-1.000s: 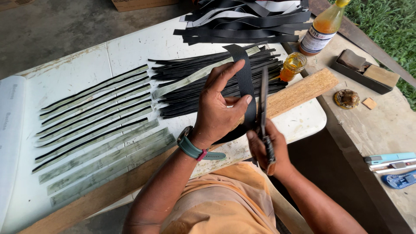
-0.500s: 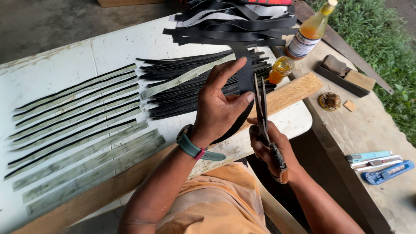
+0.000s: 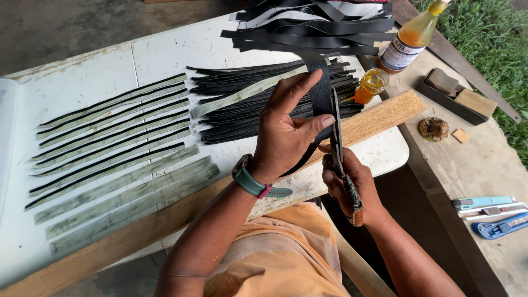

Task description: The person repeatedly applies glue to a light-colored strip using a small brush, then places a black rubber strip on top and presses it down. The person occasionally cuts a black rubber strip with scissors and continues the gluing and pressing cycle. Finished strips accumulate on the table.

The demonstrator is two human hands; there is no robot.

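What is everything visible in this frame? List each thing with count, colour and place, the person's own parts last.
black strip: one, black, held upright in the left hand by the scissors
scissors: one pair, dark metal, in the right hand, blades against the strip
cut strips: many, black and grey-green, laid in rows on the table's left
strip pile: many, black, table centre
wide strips: a heap, black, top edge
table: one, white
wooden plank: one, tan, along the table's near edge
bottle: one, amber liquid, top right
small jar: one, orange, beside the bottle
utility knives: a few, blue, right edge
left hand: wears a teal watch
right hand: grips the scissors
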